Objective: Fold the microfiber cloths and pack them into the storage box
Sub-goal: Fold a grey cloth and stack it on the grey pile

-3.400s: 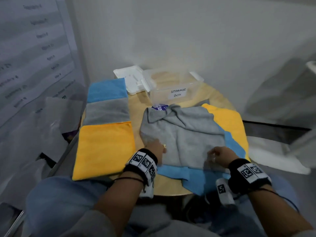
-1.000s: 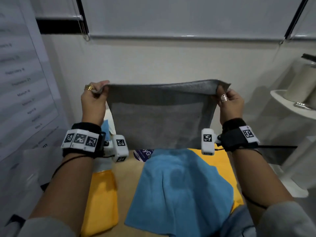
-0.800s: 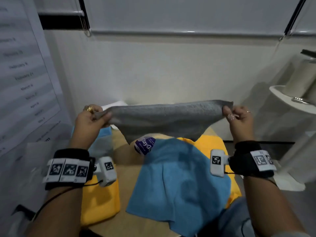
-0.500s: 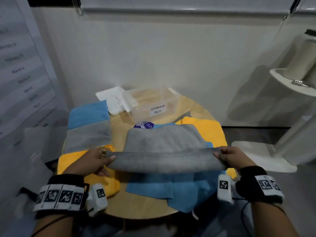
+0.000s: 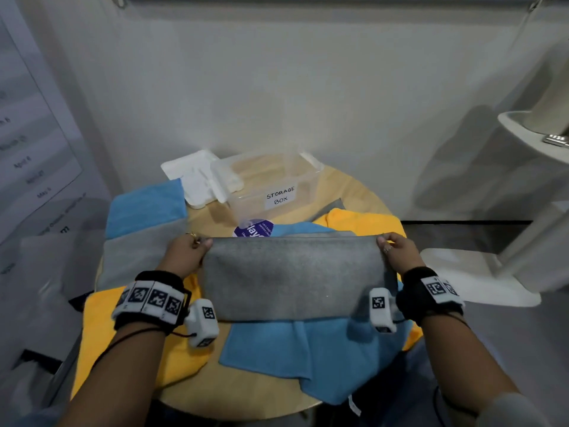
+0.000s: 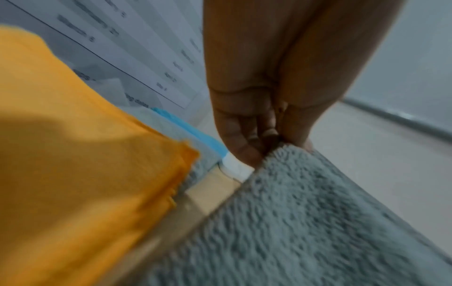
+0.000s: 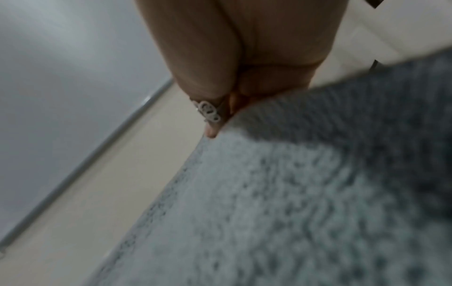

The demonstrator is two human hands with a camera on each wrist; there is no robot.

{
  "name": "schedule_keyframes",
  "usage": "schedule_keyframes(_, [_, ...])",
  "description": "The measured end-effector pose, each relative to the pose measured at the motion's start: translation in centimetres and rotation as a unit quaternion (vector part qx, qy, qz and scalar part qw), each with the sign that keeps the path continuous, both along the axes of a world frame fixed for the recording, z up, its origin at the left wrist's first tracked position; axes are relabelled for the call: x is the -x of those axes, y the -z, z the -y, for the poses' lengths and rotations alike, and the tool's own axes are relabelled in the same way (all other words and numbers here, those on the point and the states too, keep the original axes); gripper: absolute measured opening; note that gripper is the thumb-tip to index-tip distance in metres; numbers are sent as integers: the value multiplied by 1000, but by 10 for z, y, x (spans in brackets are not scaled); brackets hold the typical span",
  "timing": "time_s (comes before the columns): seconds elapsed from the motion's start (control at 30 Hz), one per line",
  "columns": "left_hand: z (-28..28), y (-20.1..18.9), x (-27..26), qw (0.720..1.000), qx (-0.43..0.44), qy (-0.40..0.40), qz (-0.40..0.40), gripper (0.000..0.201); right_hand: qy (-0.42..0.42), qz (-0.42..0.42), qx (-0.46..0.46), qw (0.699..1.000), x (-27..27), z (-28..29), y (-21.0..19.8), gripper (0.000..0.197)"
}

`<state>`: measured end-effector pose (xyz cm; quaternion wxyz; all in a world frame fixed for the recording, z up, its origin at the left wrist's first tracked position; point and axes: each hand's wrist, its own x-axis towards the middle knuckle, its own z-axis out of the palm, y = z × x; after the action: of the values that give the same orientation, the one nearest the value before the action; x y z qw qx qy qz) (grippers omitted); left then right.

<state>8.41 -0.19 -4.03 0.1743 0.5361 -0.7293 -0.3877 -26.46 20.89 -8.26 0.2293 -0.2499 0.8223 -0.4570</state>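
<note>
The left hand (image 5: 184,254) pinches the far-left corner of the grey cloth (image 5: 292,278) between thumb and curled fingers (image 6: 247,135), and the right hand (image 5: 400,251) pinches the far-right corner the same way, a ringed finger (image 7: 210,114) tucked against the cloth's edge. Between these 2 grips the far edge runs taut and straight, and that edge is the cloth's long axis: it lies left to right across the person's front, with the short side running from the hands back toward the body. The cloth appears doubled over already, a wide band lying flat on the loose blue cloth (image 5: 308,359), which in turn overlaps a yellow cloth (image 5: 363,220) on the round table (image 5: 215,392). The storage box (image 5: 271,186) stands open just beyond the far edge, straight ahead and roughly centred between the 2 hands, so neither hand is clearly nearer to it; its lid (image 5: 200,177) lies beside it on the left. The band looks wider than the box, so the next fold probably has to shorten that long axis, 1 corner carried sideways across to meet the other, before the cloth goes forward. On the left lie 3 flat cloths, blue, grey and yellow (image 5: 101,334), well clear of the grips.
</note>
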Motion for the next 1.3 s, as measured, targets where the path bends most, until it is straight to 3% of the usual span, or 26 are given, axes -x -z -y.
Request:
schedule_keyframes(0.07, [13, 8, 22, 998, 21, -27, 47, 21, 18, -10, -25, 999, 14, 23, 16, 11])
schedule_keyframes(0.2, [38, 31, 51, 991, -22, -66, 118, 30, 19, 38, -78, 996, 36, 56, 43, 16])
schedule_keyframes(0.37, [58, 59, 63, 983, -86, -49, 154, 31, -23, 63, -106, 992, 44, 69, 47, 33])
schedule_keyframes(0.47, [61, 73, 67, 982, -161, -35, 93, 29, -55, 140, -87, 985, 41, 75, 39, 35])
schedule_keyframes(0.57, [68, 82, 66, 981, -170, -18, 85, 27, -90, 199, -91, 972, 37, 76, 30, 32])
schedule_keyframes(0.67, [71, 77, 65, 979, -191, -34, 62, 33, -111, 181, -102, 972, 34, 76, 27, 26])
schedule_keyframes(0.83, [69, 62, 63, 985, -159, -63, 11, 21, -102, 135, -79, 982, 41, 71, 25, 18])
schedule_keyframes(1.03, [73, 59, 50, 990, -103, -67, -68, 43, -68, 66, -108, 990, 47, 64, 26, 14])
schedule_keyframes(1.3, [70, 58, 50, 988, -58, -90, -113, 27, 24, 70, 31, 997, 44, 63, 31, 19])
